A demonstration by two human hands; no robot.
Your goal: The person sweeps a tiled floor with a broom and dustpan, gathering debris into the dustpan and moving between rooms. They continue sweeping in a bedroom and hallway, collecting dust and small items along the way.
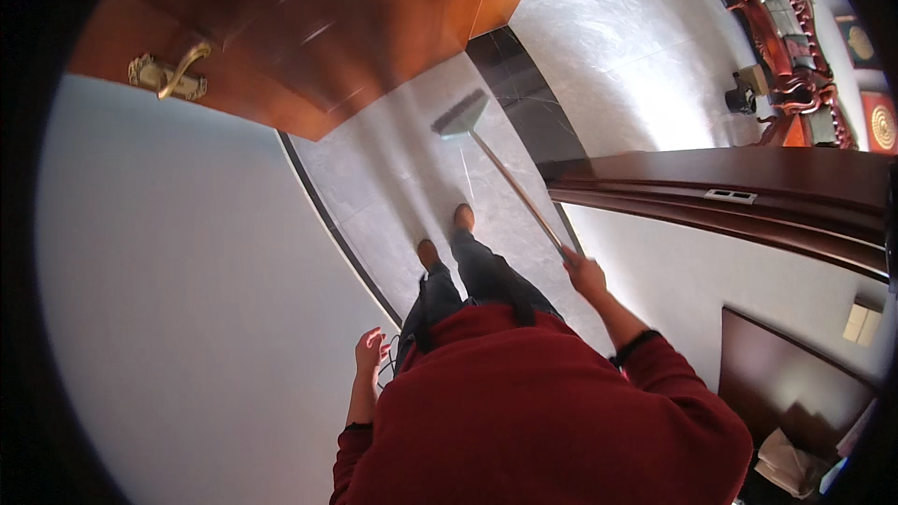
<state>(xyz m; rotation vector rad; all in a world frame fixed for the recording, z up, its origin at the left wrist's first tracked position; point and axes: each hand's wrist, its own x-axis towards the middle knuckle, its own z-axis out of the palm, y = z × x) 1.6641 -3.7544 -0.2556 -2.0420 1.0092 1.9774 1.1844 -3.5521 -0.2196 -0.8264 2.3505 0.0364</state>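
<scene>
My right hand [586, 276] is closed around the upper part of a long-handled broom [518, 188]. The broom's light green head with dark bristles [461, 114] rests on the grey tiled floor beyond my feet, near the lower edge of a wooden door. At my left side, my left hand [372, 351] hangs with its fingers loosely curled and apart, close to the pale wall and holding nothing. Thin dark cable loops [384, 367] show beside it, partly hidden by my body.
The wooden door [280, 28] with its brass handle [182, 72] stands open ahead at the left. A black threshold strip [527, 95] crosses the doorway. The dark wooden frame [701, 175] is at the right, with carved wooden furniture [779, 35] beyond. A dark headboard-like panel [786, 372] stands lower right.
</scene>
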